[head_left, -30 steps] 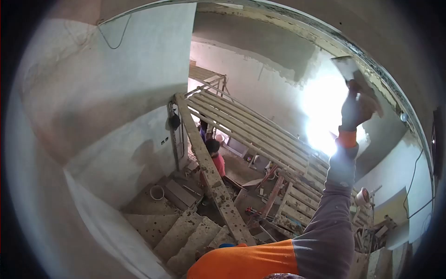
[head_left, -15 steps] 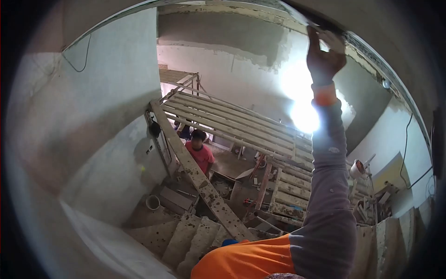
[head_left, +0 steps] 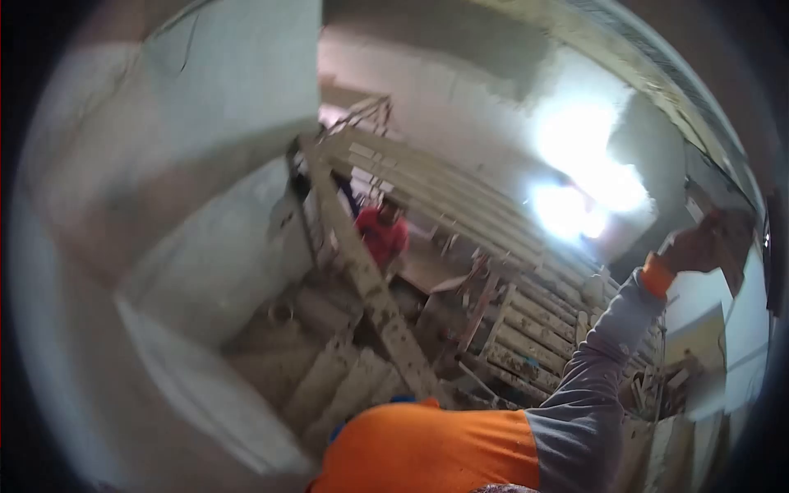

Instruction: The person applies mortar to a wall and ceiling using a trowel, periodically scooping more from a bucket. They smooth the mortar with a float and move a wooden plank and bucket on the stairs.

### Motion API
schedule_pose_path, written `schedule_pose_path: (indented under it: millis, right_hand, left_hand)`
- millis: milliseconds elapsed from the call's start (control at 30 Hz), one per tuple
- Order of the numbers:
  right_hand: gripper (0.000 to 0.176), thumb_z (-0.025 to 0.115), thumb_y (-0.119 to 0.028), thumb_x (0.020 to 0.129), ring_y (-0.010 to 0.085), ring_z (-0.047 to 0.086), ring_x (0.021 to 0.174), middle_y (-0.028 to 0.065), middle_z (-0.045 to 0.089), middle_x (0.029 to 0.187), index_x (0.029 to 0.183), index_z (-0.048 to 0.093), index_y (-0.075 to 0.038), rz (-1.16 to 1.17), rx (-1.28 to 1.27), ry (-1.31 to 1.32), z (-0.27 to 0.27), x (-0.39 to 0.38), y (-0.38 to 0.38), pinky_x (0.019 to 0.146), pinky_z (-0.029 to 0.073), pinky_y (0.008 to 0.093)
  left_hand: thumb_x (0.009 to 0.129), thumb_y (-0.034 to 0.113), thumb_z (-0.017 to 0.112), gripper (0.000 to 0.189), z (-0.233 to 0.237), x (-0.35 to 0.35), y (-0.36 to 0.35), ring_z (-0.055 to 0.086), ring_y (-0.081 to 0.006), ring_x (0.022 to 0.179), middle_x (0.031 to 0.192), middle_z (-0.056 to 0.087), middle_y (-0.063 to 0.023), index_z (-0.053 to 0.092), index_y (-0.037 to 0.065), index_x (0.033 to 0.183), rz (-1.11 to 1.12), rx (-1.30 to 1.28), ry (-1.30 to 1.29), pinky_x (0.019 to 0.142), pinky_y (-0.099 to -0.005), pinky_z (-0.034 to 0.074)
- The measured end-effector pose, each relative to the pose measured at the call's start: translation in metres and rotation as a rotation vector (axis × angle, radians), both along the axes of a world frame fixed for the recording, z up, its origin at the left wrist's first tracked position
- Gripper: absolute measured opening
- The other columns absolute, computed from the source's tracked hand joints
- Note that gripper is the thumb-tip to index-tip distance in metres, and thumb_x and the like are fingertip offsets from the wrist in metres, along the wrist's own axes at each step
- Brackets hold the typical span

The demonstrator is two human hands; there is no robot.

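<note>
My right hand (head_left: 699, 242) is raised at the far right, at the end of a grey sleeve with an orange cuff. Its fingers are closed around a flat, trowel-like tool (head_left: 730, 267), whose long plate shows on both sides of the hand. Blur and the dark lens edge hide the tool's exact shape and whether it touches the wall. My left hand is out of the picture.
A plaster-spattered beam (head_left: 366, 283) slants up beside slatted scaffold platforms (head_left: 468, 197). Below stands a person in a red shirt (head_left: 382, 234). Stairs (head_left: 329, 382) descend under me, with a bucket (head_left: 280, 312) lower down. A bright light (head_left: 567, 205) glares against the partly plastered wall.
My right hand has swung down and to the right with the tool, away from the ceiling edge. The whole view has shifted and blurred.
</note>
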State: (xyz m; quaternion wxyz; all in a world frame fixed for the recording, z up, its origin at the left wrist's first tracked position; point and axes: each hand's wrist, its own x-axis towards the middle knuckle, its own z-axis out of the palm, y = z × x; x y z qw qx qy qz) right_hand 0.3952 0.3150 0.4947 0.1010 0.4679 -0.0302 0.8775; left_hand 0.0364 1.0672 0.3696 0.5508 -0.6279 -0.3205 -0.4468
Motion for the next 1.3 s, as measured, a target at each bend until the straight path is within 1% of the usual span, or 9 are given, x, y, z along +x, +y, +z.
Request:
schedule_pose_path:
  millis: [33, 100, 300, 433, 467, 700, 1000, 1167, 1300]
  right_hand:
    - [0.025, 0.061, -0.019, 0.084, 0.0229, 0.059, 0.076, 0.0140, 0.061, 0.089, 0.092, 0.060, 0.004, -0.240, 0.056, 0.110, -0.020, 0.008, -0.033, 0.069, 0.047, 0.0340]
    - [0.025, 0.056, -0.019, 0.086, 0.0232, 0.059, 0.076, 0.0146, 0.061, 0.092, 0.098, 0.060, 0.003, 0.204, 0.009, 0.219, -0.044, 0.013, 0.030, 0.069, 0.048, 0.0336]
    - [0.024, 0.057, -0.009, 0.083, 0.0213, 0.058, 0.080, 0.0134, 0.061, 0.096, 0.106, 0.058, -0.002, 0.537, 0.250, 1.127, -0.247, 0.053, 0.059, 0.070, 0.046, 0.0291]
    - [0.029, 0.048, -0.026, 0.086, 0.0301, 0.062, 0.076, 0.0166, 0.060, 0.098, 0.103, 0.055, -0.003, 0.168, 0.371, 1.723, -0.421, 0.047, 0.093, 0.061, 0.050, 0.0414]
    - [0.027, 0.048, -0.025, 0.086, 0.0327, 0.062, 0.075, 0.0211, 0.059, 0.097, 0.102, 0.054, -0.005, -0.189, -0.116, 1.777, -0.507, 0.049, 0.058, 0.061, 0.050, 0.0439]
    - [0.036, 0.058, -0.021, 0.079, 0.0352, 0.058, 0.096, 0.0205, 0.060, 0.101, 0.107, 0.047, -0.002, -0.179, 0.693, 2.461, -0.612, -0.011, 0.162, 0.077, 0.048, 0.0446]
    - [0.030, 0.052, -0.011, 0.076, 0.0328, 0.057, 0.081, 0.0188, 0.059, 0.083, 0.102, 0.055, 0.004, 0.231, 0.105, 2.198, -0.673, -0.028, 0.226, 0.077, 0.045, 0.0399]
    - [0.024, 0.056, -0.019, 0.081, 0.0328, 0.055, 0.070, 0.0158, 0.056, 0.073, 0.093, 0.051, 0.001, 0.790, 0.584, 1.599, -0.518, 0.022, 0.314, 0.065, 0.043, 0.0397]
    - [0.027, 0.053, -0.018, 0.083, 0.0283, 0.056, 0.080, 0.0170, 0.057, 0.087, 0.101, 0.047, 0.002, 1.063, 0.374, 1.173, -0.382, 0.086, 0.315, 0.067, 0.044, 0.0371]
  left_hand:
    - [0.085, 0.024, 0.054, 0.024, -0.020, -0.027, 0.049, 0.058, -0.0263, 0.095, 0.107, 0.058, -0.0093, 0.059, 0.007, 0.100, -0.020, -0.003, 0.106, 0.078, -0.0382, 0.049]
    - [0.083, 0.012, 0.059, 0.016, -0.026, -0.050, 0.055, 0.062, -0.0224, 0.092, 0.103, 0.062, -0.0046, 0.061, 0.004, 0.097, -0.041, -0.062, 0.177, 0.075, -0.0321, 0.052]
    - [0.078, 0.022, 0.068, 0.013, -0.022, -0.021, 0.042, 0.062, -0.0141, 0.092, 0.095, 0.064, 0.0046, 0.065, 0.016, 0.089, -0.138, 0.021, 0.157, 0.072, -0.0249, 0.050]
    - [0.079, 0.038, 0.064, 0.018, -0.035, -0.017, 0.053, 0.060, -0.0098, 0.094, 0.099, 0.063, 0.0108, 0.066, 0.023, 0.089, 0.099, 0.063, 0.093, 0.075, -0.0273, 0.043]
    - [0.079, 0.040, 0.063, 0.021, -0.040, -0.007, 0.049, 0.059, -0.0104, 0.095, 0.101, 0.062, 0.0106, 0.066, 0.023, 0.089, 0.221, 0.085, 0.081, 0.074, -0.0302, 0.044]
    - [0.078, 0.053, 0.057, 0.026, -0.074, -0.023, 0.119, 0.059, -0.0075, 0.092, 0.097, 0.062, 0.0130, 0.067, 0.031, 0.086, 0.310, 0.121, 0.044, 0.075, -0.0314, 0.038]
    - [0.076, 0.058, 0.054, 0.044, -0.114, -0.016, 0.137, 0.062, -0.0196, 0.089, 0.102, 0.064, 0.0017, 0.067, 0.021, 0.096, 0.134, 0.140, -0.031, 0.075, -0.0414, 0.046]
    - [0.084, 0.047, 0.051, 0.037, -0.126, 0.019, 0.094, 0.057, -0.0265, 0.096, 0.109, 0.057, -0.0089, 0.059, 0.016, 0.103, 0.246, 0.306, 0.009, 0.080, -0.0414, 0.046]
    - [0.085, 0.045, 0.051, 0.035, -0.111, 0.015, 0.077, 0.059, -0.0224, 0.096, 0.107, 0.060, -0.0069, 0.062, 0.017, 0.104, 0.205, 0.261, -0.015, 0.079, -0.0381, 0.047]
